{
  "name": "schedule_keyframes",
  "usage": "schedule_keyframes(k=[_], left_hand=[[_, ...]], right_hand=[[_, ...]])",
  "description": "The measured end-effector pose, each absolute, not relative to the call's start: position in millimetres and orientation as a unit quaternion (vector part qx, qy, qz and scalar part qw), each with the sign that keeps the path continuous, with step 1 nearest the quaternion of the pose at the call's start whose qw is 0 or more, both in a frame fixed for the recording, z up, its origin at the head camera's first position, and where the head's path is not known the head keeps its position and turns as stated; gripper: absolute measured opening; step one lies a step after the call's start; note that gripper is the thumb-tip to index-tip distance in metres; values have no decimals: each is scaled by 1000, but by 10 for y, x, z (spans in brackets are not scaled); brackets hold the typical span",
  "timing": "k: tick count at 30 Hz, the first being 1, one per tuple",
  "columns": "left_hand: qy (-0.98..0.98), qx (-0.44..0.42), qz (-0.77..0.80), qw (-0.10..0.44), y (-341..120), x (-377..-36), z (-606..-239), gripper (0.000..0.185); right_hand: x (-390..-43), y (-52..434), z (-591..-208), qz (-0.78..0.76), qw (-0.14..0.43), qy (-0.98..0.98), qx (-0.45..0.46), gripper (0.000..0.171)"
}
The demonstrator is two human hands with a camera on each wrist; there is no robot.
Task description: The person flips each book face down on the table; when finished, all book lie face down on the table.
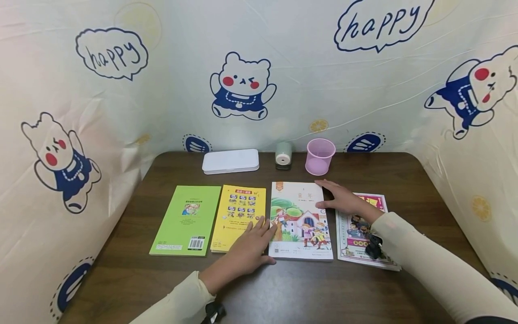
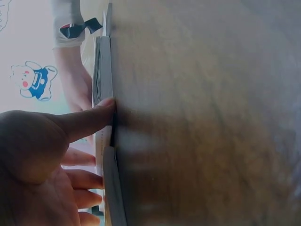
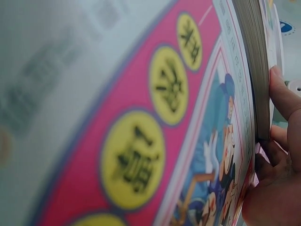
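On the dark wooden table (image 1: 121,279), four thin books lay in a row, cover up, edges nearly parallel. Farthest left sat a green book (image 1: 187,220), its glossy back showing a barcode, touched by no one. Next came a yellow book (image 1: 239,216), close against its neighbour; the left hand (image 1: 247,252) rested half on its lower corner, fingers straight and slightly spread, the thumb (image 2: 87,120) pressed to the near edge of the illustrated book (image 1: 300,220), as though to keep it from sliding. That book, a thick white-edged paperback with a painted house on it, lay at the middle of the row between both hands. The right hand (image 1: 344,200) lay flat over its right side, fingers extended and close together; the wrist view showed a fingertip (image 3: 282,94) against the page block, seemingly bracing it from that side. Under the right forearm lay a pink-bordered comic book (image 1: 378,202), flimsy and slick. Behind stood a white rectangular case (image 1: 230,161), a small green sharpener (image 1: 283,155) and a pink mesh cup (image 1: 320,156).
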State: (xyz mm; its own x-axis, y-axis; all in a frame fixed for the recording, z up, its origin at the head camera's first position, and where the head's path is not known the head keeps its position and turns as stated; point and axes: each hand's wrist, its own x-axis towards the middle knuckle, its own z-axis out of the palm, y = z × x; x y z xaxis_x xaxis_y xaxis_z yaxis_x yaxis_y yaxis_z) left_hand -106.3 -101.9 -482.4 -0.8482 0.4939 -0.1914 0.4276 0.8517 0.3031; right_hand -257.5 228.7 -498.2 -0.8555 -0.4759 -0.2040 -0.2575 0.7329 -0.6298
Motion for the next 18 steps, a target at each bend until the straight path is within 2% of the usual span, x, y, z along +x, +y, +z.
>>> schedule_keyframes(k=[18], left_hand=[[940,214,223,146,-1043,-1071,-4845,93]], right_hand=[[-2567,2288,-4990,-303,172,917,-193,91]])
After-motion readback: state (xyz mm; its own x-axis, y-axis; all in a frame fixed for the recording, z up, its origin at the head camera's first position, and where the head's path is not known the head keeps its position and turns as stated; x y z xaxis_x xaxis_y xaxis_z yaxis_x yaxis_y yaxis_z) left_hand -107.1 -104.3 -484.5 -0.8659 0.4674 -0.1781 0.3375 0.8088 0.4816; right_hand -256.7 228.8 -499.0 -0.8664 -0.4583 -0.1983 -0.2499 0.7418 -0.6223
